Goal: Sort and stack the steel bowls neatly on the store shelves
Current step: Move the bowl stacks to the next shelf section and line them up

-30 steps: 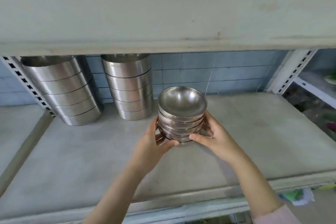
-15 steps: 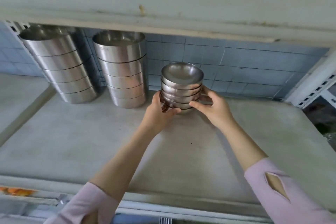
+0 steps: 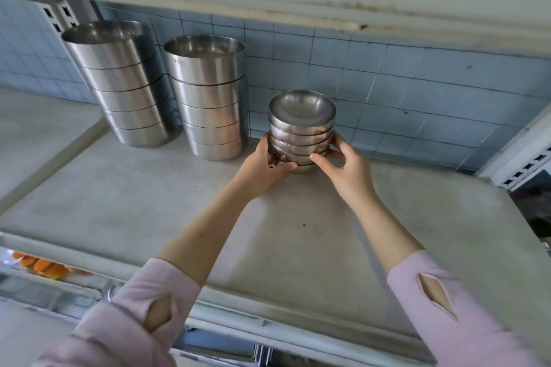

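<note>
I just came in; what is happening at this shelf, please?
A person holds a small stack of round steel bowls between the left hand and the right hand, near the tiled wall at the back of the shelf. Whether it already rests there is unclear. Left of it stand the far-left tall stack and the middle tall stack of wider bowls.

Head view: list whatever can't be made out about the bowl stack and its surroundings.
- Head view: base of the bowl stack, covered by the left hand and right hand; whether it touches the shelf cannot be told.
- Head view: bowl count, lower rims behind the hands.
- Head view: orange things lower left, blurred and cut off by the shelf's front edge.
</note>
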Demonstrator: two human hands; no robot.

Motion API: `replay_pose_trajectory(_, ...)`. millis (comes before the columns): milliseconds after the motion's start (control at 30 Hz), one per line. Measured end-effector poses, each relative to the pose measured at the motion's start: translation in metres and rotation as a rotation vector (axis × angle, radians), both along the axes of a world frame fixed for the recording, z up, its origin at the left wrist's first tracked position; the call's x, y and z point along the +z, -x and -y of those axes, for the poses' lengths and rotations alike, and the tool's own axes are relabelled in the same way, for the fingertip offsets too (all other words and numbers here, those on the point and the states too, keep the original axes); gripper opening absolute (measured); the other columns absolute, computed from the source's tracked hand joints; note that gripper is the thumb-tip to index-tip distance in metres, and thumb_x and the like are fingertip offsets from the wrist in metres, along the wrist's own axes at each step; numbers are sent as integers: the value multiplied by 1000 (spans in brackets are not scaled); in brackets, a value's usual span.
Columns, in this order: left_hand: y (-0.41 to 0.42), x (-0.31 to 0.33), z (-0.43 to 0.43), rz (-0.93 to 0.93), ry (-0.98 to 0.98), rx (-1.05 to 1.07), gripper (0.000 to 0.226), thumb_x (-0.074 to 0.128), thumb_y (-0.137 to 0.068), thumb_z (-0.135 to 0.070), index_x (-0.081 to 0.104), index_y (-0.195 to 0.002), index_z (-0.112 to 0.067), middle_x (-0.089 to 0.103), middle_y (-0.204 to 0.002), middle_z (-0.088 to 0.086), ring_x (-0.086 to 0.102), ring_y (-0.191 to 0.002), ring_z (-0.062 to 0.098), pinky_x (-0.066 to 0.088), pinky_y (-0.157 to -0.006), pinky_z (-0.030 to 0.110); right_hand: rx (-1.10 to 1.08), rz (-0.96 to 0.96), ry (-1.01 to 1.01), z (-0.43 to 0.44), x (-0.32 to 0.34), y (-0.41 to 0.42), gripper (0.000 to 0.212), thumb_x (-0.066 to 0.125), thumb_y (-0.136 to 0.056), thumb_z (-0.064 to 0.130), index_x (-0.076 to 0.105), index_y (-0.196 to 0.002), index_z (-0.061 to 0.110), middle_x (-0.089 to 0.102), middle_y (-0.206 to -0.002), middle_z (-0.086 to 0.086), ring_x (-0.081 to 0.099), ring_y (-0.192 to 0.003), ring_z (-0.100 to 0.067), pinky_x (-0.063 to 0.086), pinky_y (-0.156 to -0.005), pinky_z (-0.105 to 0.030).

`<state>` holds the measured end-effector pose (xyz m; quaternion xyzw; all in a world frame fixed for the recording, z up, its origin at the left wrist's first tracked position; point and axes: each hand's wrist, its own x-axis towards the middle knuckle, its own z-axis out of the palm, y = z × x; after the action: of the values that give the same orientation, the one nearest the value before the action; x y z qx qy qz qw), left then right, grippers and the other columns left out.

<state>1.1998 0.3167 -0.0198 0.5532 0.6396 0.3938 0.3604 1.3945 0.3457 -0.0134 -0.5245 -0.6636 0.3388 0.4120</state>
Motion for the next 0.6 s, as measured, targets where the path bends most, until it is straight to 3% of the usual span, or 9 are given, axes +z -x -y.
replay_pose_trajectory(67,-1,4,5,12,17,-8,108,80,-60,-57,26,-146,-20,61,-127,-5,62,-111,12,49,-101,41,-5,-22,32,2,-1,-1,70,79,-81,42,52,-143,24,63,-134,9,59,-122,-5,42,-95,-11)
replay_pose_trajectory(133,-1,11,17,15,66,-4,124,80,-60,-61,10,-153,-20,45,-147,-5,55,-123,16,45,-104,36,-43,-77,67,11,3,-2,73,78,-82,42,48,-146,22,58,-139,6,60,-121,-10,44,-98,-21)
replay_pose_trajectory(167,-1,15,25,0,76,-3,119,80,-67,-56,8,-154,-19,37,-152,-5,51,-128,17,44,-103,32,-69,-104,78,19,5,-3,71,77,-83,40,48,-145,21,58,-139,6,61,-120,-11,45,-97,-22)
replay_pose_trajectory(233,3,20,42,-37,59,23,97,77,-77,-44,21,-153,-21,36,-152,-4,50,-128,15,45,-96,27,-100,-146,78,37,9,-7,59,76,-86,35,53,-139,22,62,-132,7,63,-115,-11,47,-95,-23)
replay_pose_trajectory(333,15,27,82,-40,4,92,58,73,-82,-39,51,-134,-29,56,-133,-6,55,-121,9,49,-88,25,-110,-197,48,74,13,-8,40,74,-89,24,61,-127,25,67,-116,10,66,-105,-6,49,-86,-15)
replay_pose_trajectory(400,29,30,117,-48,-52,139,37,70,-86,-35,59,-121,-33,63,-119,-11,60,-115,7,50,-87,22,-101,-215,7,101,15,-3,31,72,-90,17,63,-119,24,69,-109,10,66,-98,2,47,-77,-7)
replay_pose_trajectory(467,46,34,157,-68,-102,187,28,67,-89,-30,60,-115,-37,63,-113,-16,61,-110,5,50,-88,20,-42,-189,-31,127,18,10,27,70,-90,15,64,-114,26,69,-108,10,66,-95,4,46,-76,-6)
replay_pose_trajectory(567,84,37,222,-175,-155,260,27,64,-90,-28,59,-115,-38,61,-120,-16,58,-109,0,48,-94,17,111,-53,-104,163,21,43,25,71,-90,18,66,-113,25,68,-113,14,63,-106,0,48,-91,-18)
replay_pose_trajectory(600,99,37,244,-225,-158,285,28,64,-90,-28,60,-116,-37,60,-122,-16,59,-109,1,48,-94,18,162,7,-145,176,23,58,26,70,-89,20,67,-115,22,67,-114,16,60,-108,5,45,-94,-15)
